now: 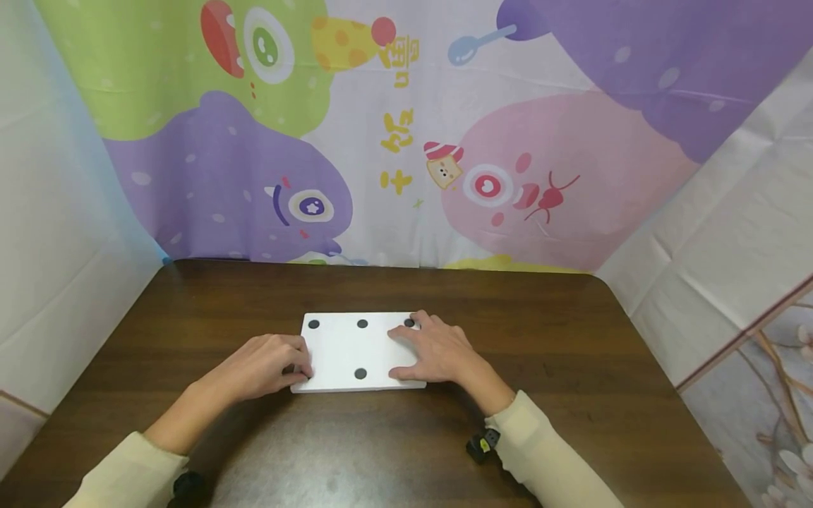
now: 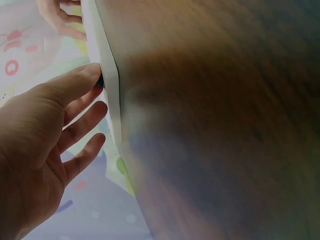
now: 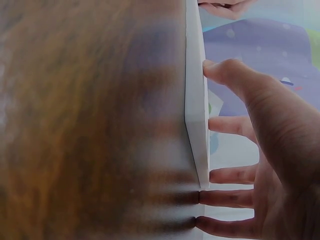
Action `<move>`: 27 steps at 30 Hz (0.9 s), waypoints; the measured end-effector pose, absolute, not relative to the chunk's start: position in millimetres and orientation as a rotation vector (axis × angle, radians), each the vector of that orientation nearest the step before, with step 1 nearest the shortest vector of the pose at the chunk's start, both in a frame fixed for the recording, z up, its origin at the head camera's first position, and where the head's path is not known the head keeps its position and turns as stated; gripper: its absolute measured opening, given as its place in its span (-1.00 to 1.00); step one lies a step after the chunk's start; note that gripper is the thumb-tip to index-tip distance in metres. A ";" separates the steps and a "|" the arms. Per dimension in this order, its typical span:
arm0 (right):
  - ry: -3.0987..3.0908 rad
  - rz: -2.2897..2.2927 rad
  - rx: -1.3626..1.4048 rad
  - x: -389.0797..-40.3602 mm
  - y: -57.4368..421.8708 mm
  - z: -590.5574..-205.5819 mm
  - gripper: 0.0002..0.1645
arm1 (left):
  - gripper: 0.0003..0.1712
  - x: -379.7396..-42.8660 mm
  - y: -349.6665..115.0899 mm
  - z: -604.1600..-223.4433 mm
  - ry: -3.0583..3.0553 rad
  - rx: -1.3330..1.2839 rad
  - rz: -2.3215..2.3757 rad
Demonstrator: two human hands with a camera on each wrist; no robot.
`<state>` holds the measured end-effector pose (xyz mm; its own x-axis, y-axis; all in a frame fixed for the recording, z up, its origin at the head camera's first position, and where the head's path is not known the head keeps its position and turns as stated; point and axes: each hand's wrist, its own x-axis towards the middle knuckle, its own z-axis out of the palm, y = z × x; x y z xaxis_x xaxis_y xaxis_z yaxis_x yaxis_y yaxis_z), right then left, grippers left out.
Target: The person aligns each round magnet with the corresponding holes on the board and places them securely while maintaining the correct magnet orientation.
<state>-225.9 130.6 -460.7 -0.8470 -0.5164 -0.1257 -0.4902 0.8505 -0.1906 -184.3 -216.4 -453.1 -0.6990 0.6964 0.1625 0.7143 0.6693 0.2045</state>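
A white rectangular board (image 1: 336, 353) lies flat, with several black round discs (image 1: 362, 324) along its edges. My left hand (image 1: 273, 363) is at the board's near left corner. Its thumb and index finger pinch a small black disc (image 2: 101, 82) at the surface, mostly hidden by the thumb; the other fingers are loosely bent. Spread over the board's right end is my right hand (image 1: 438, 349). Its thumb (image 3: 215, 70) and fingertips rest on the white top, and the outer fingers reach past the right edge, close to the far right disc (image 1: 409, 323).
The board sits near the middle of a dark brown wooden table (image 1: 540, 339). Behind the table hangs a curtain (image 1: 381, 226) with cartoon figures, and pale panels (image 1: 76, 233) flank both sides. A black wrist device (image 1: 483, 444) sits at the right sleeve.
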 end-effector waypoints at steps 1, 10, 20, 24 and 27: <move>2.856 -0.224 -0.782 -226.1 130.6 -460.8 -0.09 | -0.84 -184.1 -217.0 -453.3 -2.803 -1.187 -0.394; 2.854 -0.218 -0.772 -226.3 130.6 -461.0 -0.09 | -0.86 -183.6 -218.2 -453.5 -2.802 -1.182 -0.420; 2.853 -0.218 -0.765 -225.5 129.4 -460.4 -0.08 | -0.87 -182.4 -219.4 -454.7 -2.818 -1.176 -0.418; 2.857 -0.217 -0.772 -224.7 130.0 -461.1 -0.07 | -0.85 -181.8 -219.4 -455.0 -2.814 -1.181 -0.423; 2.866 -0.215 -0.783 -224.5 131.0 -461.5 -0.08 | -0.83 -182.4 -219.5 -455.0 -2.809 -1.183 -0.434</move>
<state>-224.5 131.0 -461.5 -0.8494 -0.5143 -0.1180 -0.4911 0.8523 -0.1802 -182.4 -219.5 -455.0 -0.7031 0.6916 0.1656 0.7093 0.6654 0.2326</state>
